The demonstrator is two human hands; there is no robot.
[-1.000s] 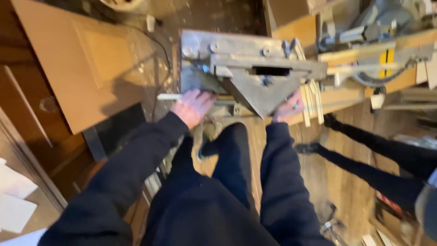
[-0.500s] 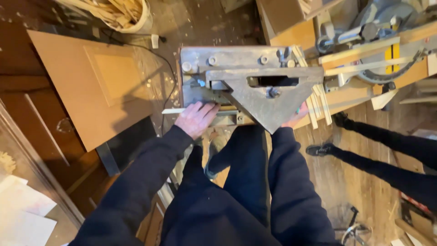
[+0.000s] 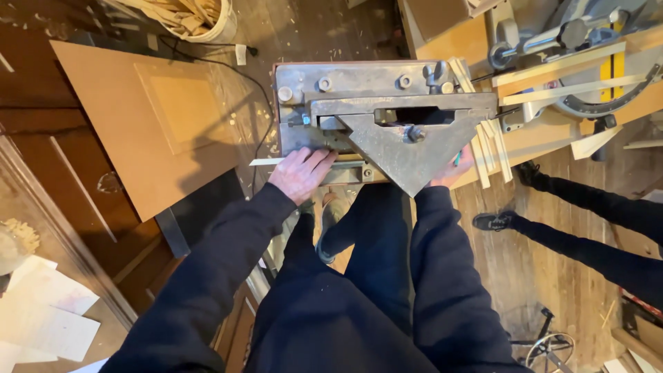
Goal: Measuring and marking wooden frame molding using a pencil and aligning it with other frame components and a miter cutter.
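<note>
A grey metal cutting machine (image 3: 373, 110) with a triangular plate (image 3: 411, 148) stands in front of me. My left hand (image 3: 300, 173) lies flat, fingers together, pressing a thin pale wood strip (image 3: 266, 162) against the machine's left front edge. My right hand (image 3: 452, 169) is mostly hidden under the triangular plate; only part of it shows at the plate's right edge, near a bundle of thin wood strips (image 3: 487, 148). Whether it grips anything I cannot see. Both arms wear dark sleeves.
A brown board (image 3: 145, 117) leans at the left, with a black cable (image 3: 255, 90) beside it. A tub of wood offcuts (image 3: 190, 17) stands at the top. A mitre saw (image 3: 587, 62) sits at the right on a wooden bench. Another person's legs and shoes (image 3: 552, 207) stretch in from the right.
The view has shifted, so the machine sits more centred. My left hand stays on the strip at the machine's left edge; my right hand has slid further under the triangular plate.
</note>
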